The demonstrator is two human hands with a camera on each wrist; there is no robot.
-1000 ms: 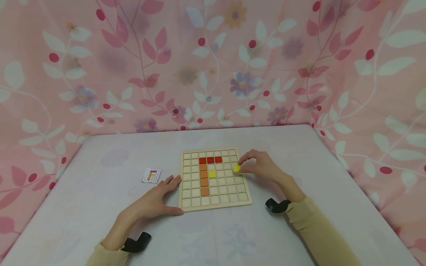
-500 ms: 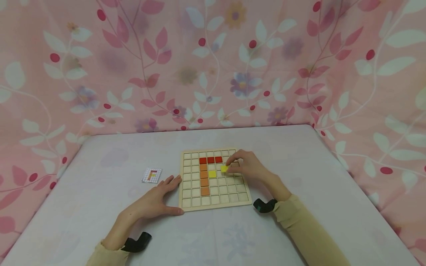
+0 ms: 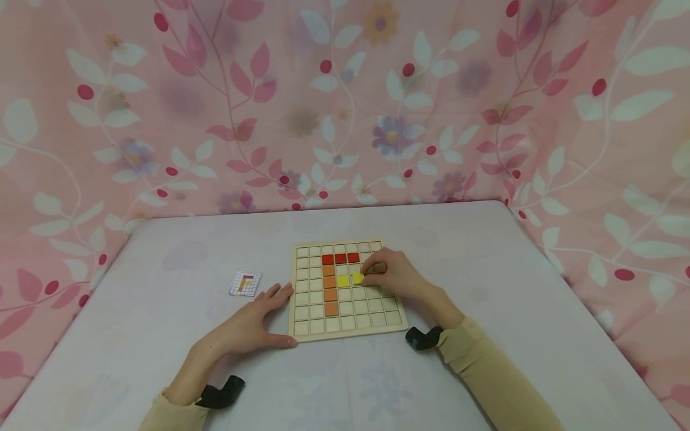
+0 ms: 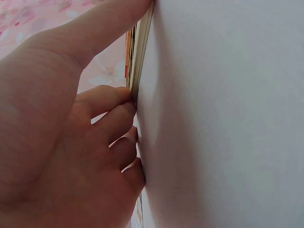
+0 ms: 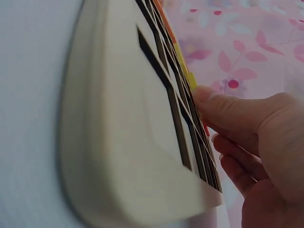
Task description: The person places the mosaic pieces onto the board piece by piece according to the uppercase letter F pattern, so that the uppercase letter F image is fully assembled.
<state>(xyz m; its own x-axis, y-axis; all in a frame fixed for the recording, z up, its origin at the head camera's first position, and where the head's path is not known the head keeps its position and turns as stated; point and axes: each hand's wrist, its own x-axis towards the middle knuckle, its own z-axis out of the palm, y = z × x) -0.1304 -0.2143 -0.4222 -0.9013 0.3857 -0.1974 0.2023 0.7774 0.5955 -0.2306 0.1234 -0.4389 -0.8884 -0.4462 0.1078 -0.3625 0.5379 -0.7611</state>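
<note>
A wooden grid board (image 3: pixel 350 335) lies on the table, bearing three red tiles (image 3: pixel 340 258), a column of several orange tiles (image 3: pixel 330 294) and a yellow tile (image 3: pixel 343 281) right of that column. My right hand (image 3: pixel 401 276) pinches a second yellow tile (image 3: pixel 357 279) at the cell beside the first; in the right wrist view the thumb (image 5: pixel 206 95) meets this tile's edge (image 5: pixel 192 80). With fingers spread, my left hand (image 3: pixel 245 326) rests at the board's left side. Its thumb and fingertips touch the rim (image 4: pixel 140 57) in the left wrist view.
A small pattern card (image 3: pixel 245 284) with a coloured grid lies left of the board. Beneath everything is a pale cloth-covered table (image 3: pixel 345 383). A pink floral curtain (image 3: pixel 345 120) hangs behind it. Black wrist devices (image 3: pixel 423 338) are worn on both wrists.
My right hand has moved left over the board, carrying the second yellow tile from the right rim to the cell beside the first yellow one. My left hand has stayed put.
</note>
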